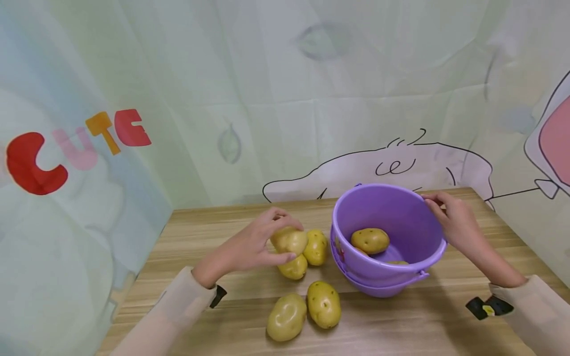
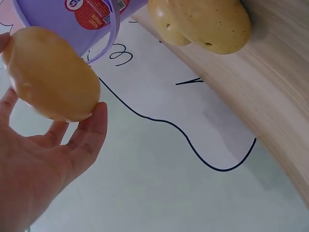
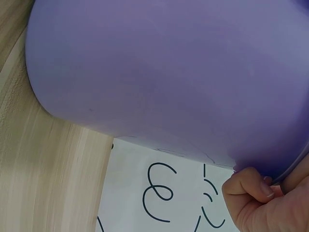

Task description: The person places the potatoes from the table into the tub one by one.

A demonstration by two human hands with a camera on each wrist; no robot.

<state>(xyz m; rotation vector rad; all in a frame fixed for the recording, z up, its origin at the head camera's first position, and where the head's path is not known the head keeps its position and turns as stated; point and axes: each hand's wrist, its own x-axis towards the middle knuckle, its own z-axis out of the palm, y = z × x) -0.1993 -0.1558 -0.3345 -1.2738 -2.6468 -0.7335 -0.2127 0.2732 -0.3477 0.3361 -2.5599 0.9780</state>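
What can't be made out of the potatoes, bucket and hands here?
Head: how many yellow oval potatoes the purple plastic bucket holds; its near wall hides the bottom.
Left wrist: the full red printed label, cut off by the top edge.
Right wrist: the bucket's contents, hidden by its wall; the whole right hand, edge-cropped.

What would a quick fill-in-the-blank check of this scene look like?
The left hand holds ____ of the potatoes.
The right hand grips the bucket, whose colour is ____.
In the head view, the loose potatoes on the table lie to the bucket's ____.
The backdrop letters spell ____.
Missing words: one; purple; left; CUTE.
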